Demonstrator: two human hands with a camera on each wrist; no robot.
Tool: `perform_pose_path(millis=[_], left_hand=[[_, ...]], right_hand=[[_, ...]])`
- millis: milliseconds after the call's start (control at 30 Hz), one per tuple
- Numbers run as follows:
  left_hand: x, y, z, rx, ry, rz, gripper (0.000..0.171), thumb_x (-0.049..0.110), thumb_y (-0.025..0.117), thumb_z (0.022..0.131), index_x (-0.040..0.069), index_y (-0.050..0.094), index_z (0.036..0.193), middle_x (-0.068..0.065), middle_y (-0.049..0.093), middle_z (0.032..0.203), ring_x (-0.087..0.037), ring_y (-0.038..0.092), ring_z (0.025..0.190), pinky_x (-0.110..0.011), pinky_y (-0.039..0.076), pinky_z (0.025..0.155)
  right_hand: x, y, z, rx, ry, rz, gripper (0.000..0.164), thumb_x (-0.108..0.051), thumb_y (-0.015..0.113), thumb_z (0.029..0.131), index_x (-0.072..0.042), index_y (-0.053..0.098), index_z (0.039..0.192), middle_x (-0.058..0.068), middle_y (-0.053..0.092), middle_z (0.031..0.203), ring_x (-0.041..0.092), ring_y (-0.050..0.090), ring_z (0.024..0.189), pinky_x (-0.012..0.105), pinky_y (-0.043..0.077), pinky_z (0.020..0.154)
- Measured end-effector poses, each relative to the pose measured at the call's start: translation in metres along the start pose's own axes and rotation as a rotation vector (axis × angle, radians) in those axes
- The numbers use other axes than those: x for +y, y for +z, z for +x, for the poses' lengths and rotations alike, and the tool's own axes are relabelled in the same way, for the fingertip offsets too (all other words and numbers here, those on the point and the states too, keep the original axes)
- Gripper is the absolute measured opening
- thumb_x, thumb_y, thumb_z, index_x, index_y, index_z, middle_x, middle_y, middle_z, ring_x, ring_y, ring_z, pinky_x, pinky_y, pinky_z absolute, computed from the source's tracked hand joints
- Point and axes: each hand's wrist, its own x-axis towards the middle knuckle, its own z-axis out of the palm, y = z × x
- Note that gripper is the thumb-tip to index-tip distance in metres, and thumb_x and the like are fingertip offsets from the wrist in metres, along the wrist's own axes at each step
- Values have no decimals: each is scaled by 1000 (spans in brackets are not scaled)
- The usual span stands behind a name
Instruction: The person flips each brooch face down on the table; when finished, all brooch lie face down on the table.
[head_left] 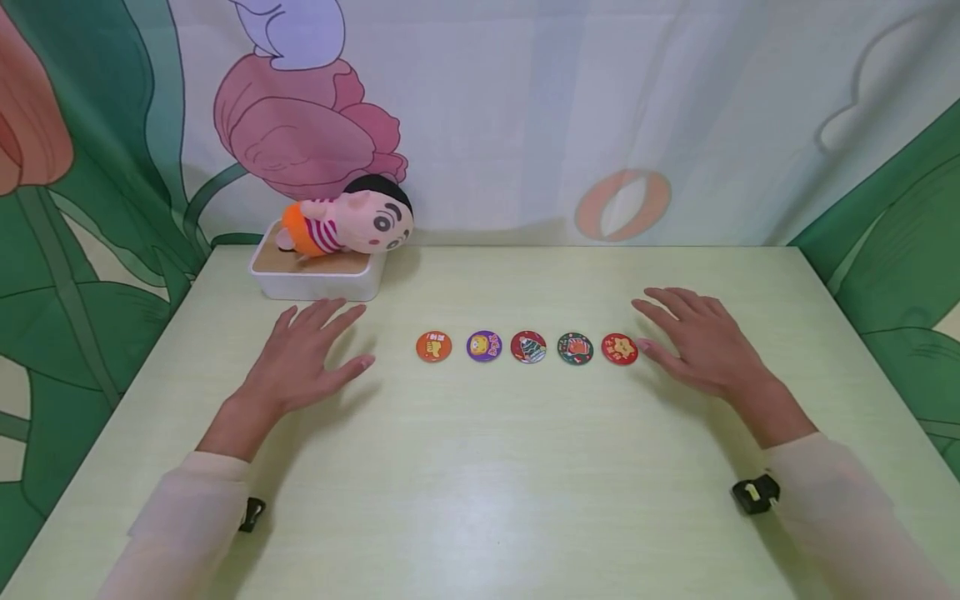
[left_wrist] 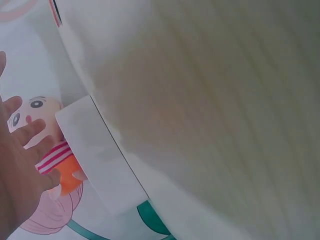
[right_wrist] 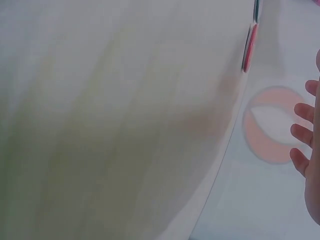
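Several round picture discs lie in a row across the table: an orange disc (head_left: 433, 347) at the left end, then a purple disc (head_left: 483, 346), a dark red disc with a tree-like picture (head_left: 528, 347), a green disc (head_left: 575, 348) and a red disc with a yellow figure (head_left: 620, 349). Left of the row, my left hand (head_left: 306, 360) is held over the table with fingers spread, holding nothing. My right hand (head_left: 697, 343) is likewise spread at the right end, its thumb tip close beside the red disc; whether they touch I cannot tell.
A white box (head_left: 318, 286) with a brown top stands at the back left of the table (head_left: 480, 483). On it a plush doll (head_left: 345, 223) in a striped top lies on its side. A printed curtain (head_left: 487, 117) hangs behind the table.
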Motion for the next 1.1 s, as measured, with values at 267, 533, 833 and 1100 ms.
perform_pose_path(millis=[267, 533, 833, 1100], left_hand=[[6, 4, 7, -29, -19, -67, 76, 57, 58, 95, 18, 38, 158, -16, 43, 160, -37, 36, 149, -68, 17, 122], [11, 7, 12, -46, -22, -86, 75, 53, 61, 94, 18, 39, 157, -15, 46, 158, -36, 40, 148, -67, 17, 122], [19, 10, 19, -86, 0, -97, 76, 52, 62, 93, 19, 40, 157, -12, 49, 157, -35, 43, 147, -66, 20, 122], [28, 14, 25, -98, 26, -74, 76, 54, 62, 92, 21, 40, 157, -11, 51, 156, -34, 45, 146, -64, 20, 123]], right_hand=[[-11, 3, 14, -7, -31, 19, 60, -39, 60, 97, -13, 48, 150, 16, 47, 154, 38, 44, 139, 59, 38, 108], [-22, 6, 25, -21, -86, 11, 56, -38, 56, 99, -13, 49, 149, 14, 48, 154, 36, 46, 138, 57, 40, 107], [-36, 12, 34, -22, -116, 21, 54, -45, 59, 98, -14, 57, 142, 11, 59, 145, 33, 53, 132, 54, 44, 106], [-50, 13, 43, -3, -134, 1, 47, -45, 62, 96, -13, 66, 131, 9, 71, 128, 30, 65, 118, 50, 51, 97]])
